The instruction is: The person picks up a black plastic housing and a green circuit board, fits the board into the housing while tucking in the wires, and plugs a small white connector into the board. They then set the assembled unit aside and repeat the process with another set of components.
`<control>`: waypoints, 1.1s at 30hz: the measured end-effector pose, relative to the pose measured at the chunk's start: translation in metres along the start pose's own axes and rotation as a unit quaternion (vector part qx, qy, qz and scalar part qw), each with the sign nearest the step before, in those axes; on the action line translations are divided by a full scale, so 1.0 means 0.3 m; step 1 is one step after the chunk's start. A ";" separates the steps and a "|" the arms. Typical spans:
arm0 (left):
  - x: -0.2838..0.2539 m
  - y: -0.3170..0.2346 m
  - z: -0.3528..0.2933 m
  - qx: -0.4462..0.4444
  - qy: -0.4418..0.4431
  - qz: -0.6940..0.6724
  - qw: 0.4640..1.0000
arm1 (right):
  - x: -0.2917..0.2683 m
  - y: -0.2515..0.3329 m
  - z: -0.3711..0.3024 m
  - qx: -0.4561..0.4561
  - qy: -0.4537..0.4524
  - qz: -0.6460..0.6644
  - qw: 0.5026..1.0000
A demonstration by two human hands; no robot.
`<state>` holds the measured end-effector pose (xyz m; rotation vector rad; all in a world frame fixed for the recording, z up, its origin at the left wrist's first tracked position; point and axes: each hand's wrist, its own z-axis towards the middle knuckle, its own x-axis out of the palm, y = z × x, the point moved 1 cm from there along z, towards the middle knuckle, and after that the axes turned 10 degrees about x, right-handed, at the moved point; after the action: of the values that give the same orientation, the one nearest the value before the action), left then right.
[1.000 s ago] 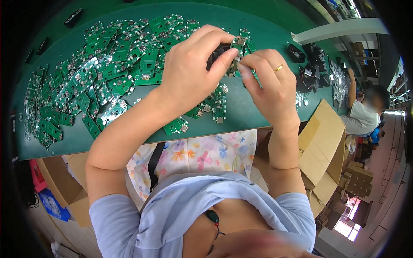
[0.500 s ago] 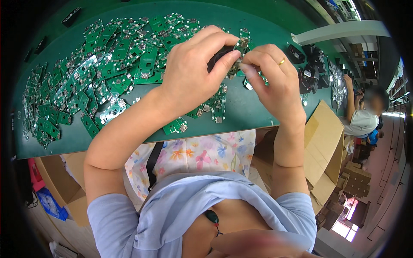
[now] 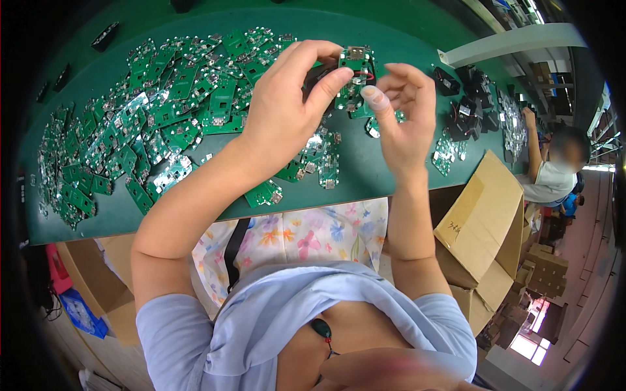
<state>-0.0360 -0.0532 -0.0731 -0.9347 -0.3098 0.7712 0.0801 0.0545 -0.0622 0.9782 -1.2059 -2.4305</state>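
My left hand [image 3: 277, 98] is closed round a green circuit board [image 3: 353, 60], its thumb pressed on the board's near side. A red wire shows along the board's right side, and a dark part lies behind the thumb, mostly hidden. To the right of the board, my right hand [image 3: 409, 124] is raised with thumb and fingers apart and nothing visible in it. Its thumb tip has a pale wrapping. Loose circuit boards [image 3: 329, 163] lie on the table below the hands.
A wide pile of circuit boards [image 3: 176, 91] covers the left of the green table [image 3: 372, 176]. Black plastic casings [image 3: 473, 107] are heaped at right, under a pale bar [image 3: 508, 47]. An open cardboard box [image 3: 482, 212] stands at the table's right edge. A co-worker [image 3: 551, 176] sits beyond.
My right hand has come away from the board, and its fingers have opened. The board in my left hand has turned, showing more of its face and the red wire.
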 end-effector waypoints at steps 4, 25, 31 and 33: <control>0.011 0.044 -0.010 -0.009 0.017 -0.038 0.999 | 0.048 0.008 -0.046 0.180 0.005 0.233 0.956; -0.007 0.068 -0.001 -0.184 0.072 -0.169 0.966 | 0.021 -0.006 -0.045 -0.165 -0.026 -0.067 0.984; 0.000 0.014 0.005 -0.220 0.047 -0.247 0.942 | -0.006 0.007 0.002 -0.091 -0.065 -0.052 0.992; -0.002 0.015 0.006 -0.194 0.053 -0.215 0.956 | -0.007 0.016 0.006 -0.107 -0.051 -0.073 0.990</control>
<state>-0.0394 -0.0509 -0.0756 -1.2198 -0.5630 0.2593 0.0803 0.0537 -0.0568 0.9165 -0.9054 -2.6859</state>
